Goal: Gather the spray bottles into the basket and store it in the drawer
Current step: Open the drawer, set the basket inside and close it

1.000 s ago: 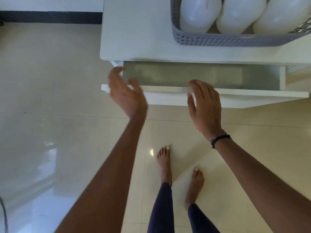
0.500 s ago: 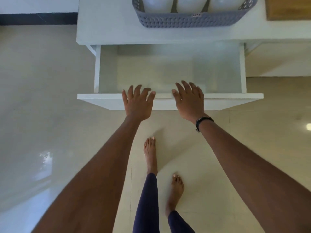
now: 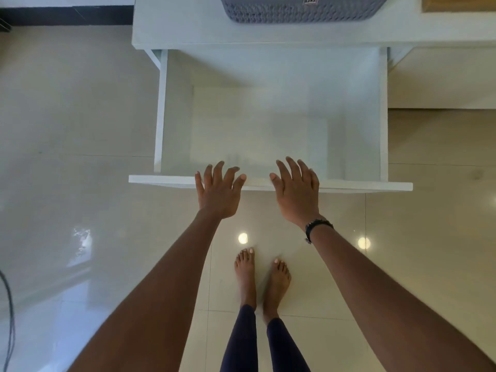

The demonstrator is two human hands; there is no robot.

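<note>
The drawer (image 3: 268, 124) stood pulled far out from under the bench (image 3: 188, 28), bare inside. Both grips were open and empty: the left hand (image 3: 218, 193) and right hand (image 3: 296, 193) lay spread over its front edge. The basket (image 3: 300, 9) sat at the bench's front edge, directly above the drawer; its contents were out of view. Lifted carelessly, it might tip, spilling bottles, or leaning on the extended front might strain the runners.

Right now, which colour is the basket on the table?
Grey, with a woven pattern on the basket; the head view shows it.
</note>
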